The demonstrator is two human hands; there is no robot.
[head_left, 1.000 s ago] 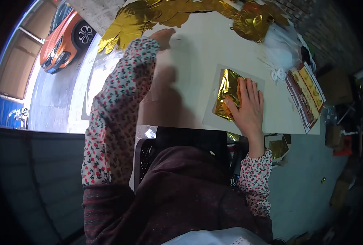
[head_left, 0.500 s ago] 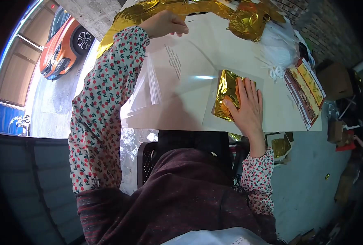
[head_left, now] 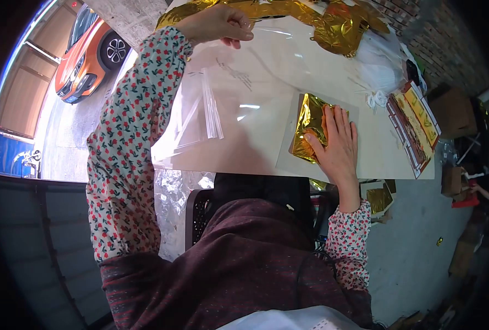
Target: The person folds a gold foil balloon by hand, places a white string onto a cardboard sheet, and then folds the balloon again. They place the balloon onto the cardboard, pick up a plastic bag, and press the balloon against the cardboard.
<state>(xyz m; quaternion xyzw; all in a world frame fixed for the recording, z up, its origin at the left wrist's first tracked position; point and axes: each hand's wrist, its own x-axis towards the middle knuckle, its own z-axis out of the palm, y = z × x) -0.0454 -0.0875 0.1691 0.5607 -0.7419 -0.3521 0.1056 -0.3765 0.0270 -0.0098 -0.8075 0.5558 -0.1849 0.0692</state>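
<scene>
At the far left of the tabletop, my left hand [head_left: 222, 26] is closed, thumb and fingers pinched at the edge of a clear plastic bag [head_left: 234, 74]. Small printed lines on the bag look bent, and bright reflections run over its film. My right hand [head_left: 338, 144] lies flat, fingers stretched out, on a folded gold foil piece [head_left: 310, 124]. Under the foil is a clear rectangular sheet [head_left: 289, 148] near the table's front edge. Between my hands, a stack of clear plastic sleeves [head_left: 208, 113] lies toward the left.
Crumpled gold foil [head_left: 340, 27] lines the table's far edge. White plastic bags [head_left: 379, 69] and a printed card sheet [head_left: 415, 124] lie at the right. Cardboard boxes [head_left: 448, 113] stand beyond. An orange car [head_left: 87, 63] is outside at left.
My left hand has moved slightly left and up, and the printed lines on the clear bag have become bent. My right hand stays flat on the gold foil.
</scene>
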